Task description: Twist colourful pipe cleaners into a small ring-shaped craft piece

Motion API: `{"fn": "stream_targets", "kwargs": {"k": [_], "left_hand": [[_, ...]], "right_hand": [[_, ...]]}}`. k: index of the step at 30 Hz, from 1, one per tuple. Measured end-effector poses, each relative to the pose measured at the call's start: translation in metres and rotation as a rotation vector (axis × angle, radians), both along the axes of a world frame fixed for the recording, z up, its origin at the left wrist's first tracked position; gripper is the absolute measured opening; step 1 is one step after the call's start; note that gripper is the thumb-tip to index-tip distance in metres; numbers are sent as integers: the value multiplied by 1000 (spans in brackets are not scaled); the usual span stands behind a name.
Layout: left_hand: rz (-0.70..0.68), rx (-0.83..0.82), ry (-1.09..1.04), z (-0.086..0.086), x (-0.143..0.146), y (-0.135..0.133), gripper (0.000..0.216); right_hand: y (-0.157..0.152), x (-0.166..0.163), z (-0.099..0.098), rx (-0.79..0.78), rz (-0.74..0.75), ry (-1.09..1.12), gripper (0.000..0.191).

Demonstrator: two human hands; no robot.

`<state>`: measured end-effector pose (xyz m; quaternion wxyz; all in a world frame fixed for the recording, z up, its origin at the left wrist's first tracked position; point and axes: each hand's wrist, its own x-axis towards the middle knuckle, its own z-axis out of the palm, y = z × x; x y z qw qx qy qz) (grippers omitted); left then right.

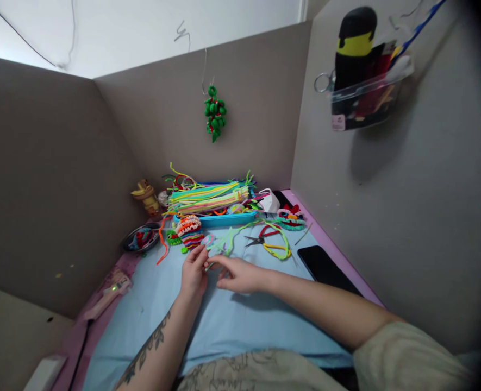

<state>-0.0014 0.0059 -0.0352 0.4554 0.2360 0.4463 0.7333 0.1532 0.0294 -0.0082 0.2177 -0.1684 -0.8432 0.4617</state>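
Near the middle of the blue cloth, my left hand is closed in a pinch on a thin pipe cleaner, whose pale green end shows between my hands. My right hand reaches in from the right, its index finger at the left fingertips and its thumb apart. Just beyond the fingers is a pastel pink and blue coiled piece; whether it joins the held strand I cannot tell. Light green pipe cleaners lie loosely behind. Scissors with red and yellow handles rest partly open to the right.
A blue tray heaped with colourful pipe cleaners stands at the back. Striped pipe-cleaner work and a dark bowl are leftward. A phone lies right, a glue gun left. A clear bin hangs on the right panel.
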Motion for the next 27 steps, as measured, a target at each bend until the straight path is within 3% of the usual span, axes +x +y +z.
{"fn": "stream_targets", "kwargs": {"k": [9,11,17,20,23,25,27], "left_hand": [[28,-2,-27,6,1,0,38],[51,-4,-33,8,1,1,39],[129,18,-31,10,-5,3,40],[168,20,-19,6,-9,4,41],[166,-1,39,2,-11,5,40],[157,-7,115,1,-9,4,38],[140,-7,217,2,-4,1,36]], "right_hand": [[-3,2,3,190,-149,-83,37],[-10,5,8,247,-62,-78,33],[-34,17,31,298,533,54,33],[-30,23,39,187,611,66,28],[-13,23,37,34,411,135,31],[-1,20,32,-36,111,252,32],[9,15,25,6,-252,335,24]]}}
